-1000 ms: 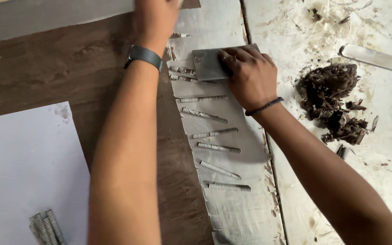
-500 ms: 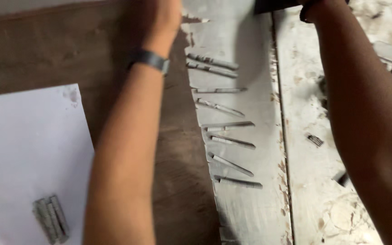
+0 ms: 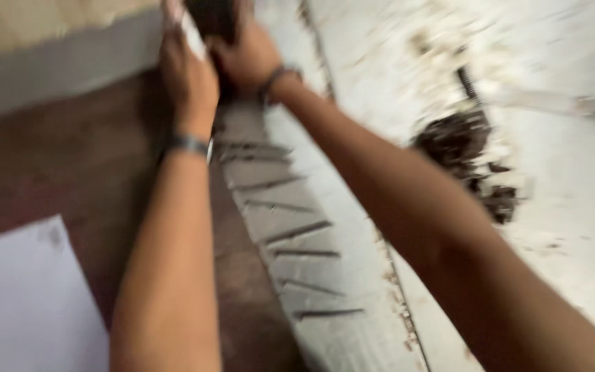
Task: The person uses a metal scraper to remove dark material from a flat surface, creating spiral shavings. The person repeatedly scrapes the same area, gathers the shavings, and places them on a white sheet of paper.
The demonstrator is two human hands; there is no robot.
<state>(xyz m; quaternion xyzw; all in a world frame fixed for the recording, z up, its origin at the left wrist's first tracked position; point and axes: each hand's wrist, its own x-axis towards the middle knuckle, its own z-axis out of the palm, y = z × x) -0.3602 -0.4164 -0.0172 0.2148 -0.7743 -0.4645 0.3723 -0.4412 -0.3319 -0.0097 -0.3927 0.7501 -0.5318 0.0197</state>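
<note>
Two hands meet at the upper centre of the frame. The left hand (image 3: 189,76) and the right hand (image 3: 251,55) both have their fingers closed around one dark object (image 3: 211,17), blurred and cut off by the top edge; its long axis cannot be told. Below them one pale strip (image 3: 311,275) runs lengthwise from upper centre to lower right on the brown table (image 3: 56,172). About seven thin dark sticks (image 3: 297,231) lie crosswise on it, evenly spaced. One dark crumbly heap (image 3: 459,141) sits right; one white sheet (image 3: 22,303) lower left.
</note>
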